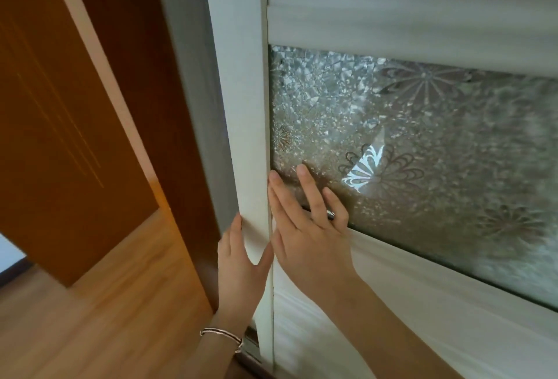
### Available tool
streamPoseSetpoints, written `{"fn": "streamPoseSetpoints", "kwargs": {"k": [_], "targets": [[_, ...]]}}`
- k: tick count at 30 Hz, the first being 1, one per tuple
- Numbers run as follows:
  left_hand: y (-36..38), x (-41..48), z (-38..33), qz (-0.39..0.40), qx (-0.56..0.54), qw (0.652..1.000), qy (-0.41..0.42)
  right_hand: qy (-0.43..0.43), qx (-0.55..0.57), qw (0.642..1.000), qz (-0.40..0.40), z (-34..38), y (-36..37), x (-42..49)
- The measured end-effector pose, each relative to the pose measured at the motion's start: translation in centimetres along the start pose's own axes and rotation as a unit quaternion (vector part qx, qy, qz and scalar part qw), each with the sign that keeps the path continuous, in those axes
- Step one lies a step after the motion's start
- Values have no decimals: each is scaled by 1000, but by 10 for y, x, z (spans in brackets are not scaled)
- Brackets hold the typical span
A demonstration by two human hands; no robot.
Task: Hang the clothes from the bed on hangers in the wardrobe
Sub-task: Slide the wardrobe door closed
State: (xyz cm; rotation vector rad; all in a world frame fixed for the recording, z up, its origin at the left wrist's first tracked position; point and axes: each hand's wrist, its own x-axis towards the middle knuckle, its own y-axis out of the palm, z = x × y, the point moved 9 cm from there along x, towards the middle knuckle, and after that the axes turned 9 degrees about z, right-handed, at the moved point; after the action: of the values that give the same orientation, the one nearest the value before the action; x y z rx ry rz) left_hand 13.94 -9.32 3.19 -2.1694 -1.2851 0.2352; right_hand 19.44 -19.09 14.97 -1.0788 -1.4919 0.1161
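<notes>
Two hands are on the left end of the wardrobe door [392, 16], and neither holds a garment or a hanger. The clothes, the bed and the hangers are all out of view, and the wardrobe's inside is hidden behind this door. The door's white stile [244, 106] runs upright, tilted in this wide view, and it is the part nearest both hands. The left hand [238, 260], with a thin bracelet [222, 335] at its wrist, grips that stile. Its thumb lies across the front face, and its fingers lie along and behind the outer left edge, so the stile is pinched between them. The right hand [305, 221] is just beside it and lies flat, holding nothing. Its fingers [308, 188] are straight and spread, pressed on the patterned glass panel [437, 143], and its forefinger runs along the seam where glass meets stile. To the left of the stile are a grey strip of frame, then a brown wooden room door [60, 106] and a wood floor [105, 303]. The rest of the panel stretches away to the person's right. As I judge it, the door has to travel sideways, across the stile's upright axis and towards the right. The left hand's grip on the edge would drive it, and the flat right palm would add push through friction on the glass. The step in hand looks like opening the wardrobe, so the hanging itself is not yet begun. I cannot tell how freely the door runs in its track.
</notes>
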Motion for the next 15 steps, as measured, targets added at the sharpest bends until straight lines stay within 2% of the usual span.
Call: {"fn": "streamPoseSetpoints", "kwargs": {"k": [4,7,10,15], "targets": [[-31,24,20,-35,41,999,-5,-42,54,998,17,26,10,26],[-50,38,39,-74,36,996,-38,-74,95,992,35,41,15,43],[-64,45,51,-95,12,993,-65,-99,111,986,73,60,29,55],[-89,59,69,-117,41,989,-81,-131,117,974,140,95,50,69]]}}
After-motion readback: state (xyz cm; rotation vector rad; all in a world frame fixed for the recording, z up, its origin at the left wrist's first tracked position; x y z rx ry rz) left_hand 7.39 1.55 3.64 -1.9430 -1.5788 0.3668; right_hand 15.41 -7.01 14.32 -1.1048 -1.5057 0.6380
